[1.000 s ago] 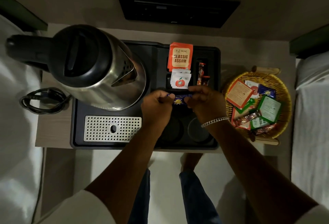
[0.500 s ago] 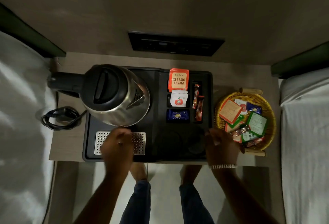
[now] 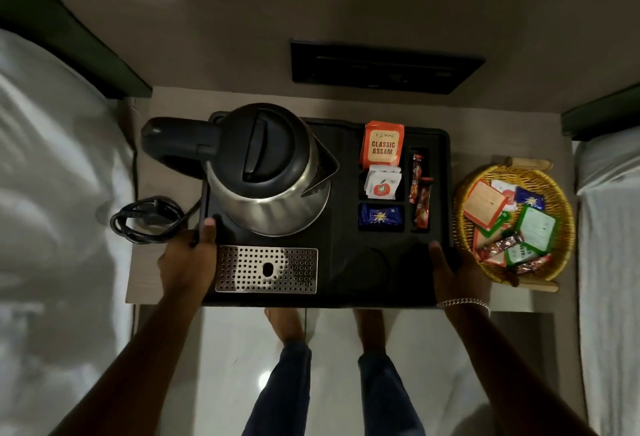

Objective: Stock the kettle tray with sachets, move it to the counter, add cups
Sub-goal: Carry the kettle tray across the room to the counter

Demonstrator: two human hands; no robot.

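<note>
Both hands have spread outward: left hand (image 3: 188,264) and right hand (image 3: 455,271) grip the tray (image 3: 346,227) ends.

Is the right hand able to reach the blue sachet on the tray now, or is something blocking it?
Probably yes. The right hand grips the tray at its right edge, so it must let go first. Between it and the blue sachet lie only empty cup recesses; nothing stands there.

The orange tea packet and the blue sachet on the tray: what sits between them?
In the head view, a white sachet with a red apple mark lies between the orange tea packet and the blue sachet.
</note>
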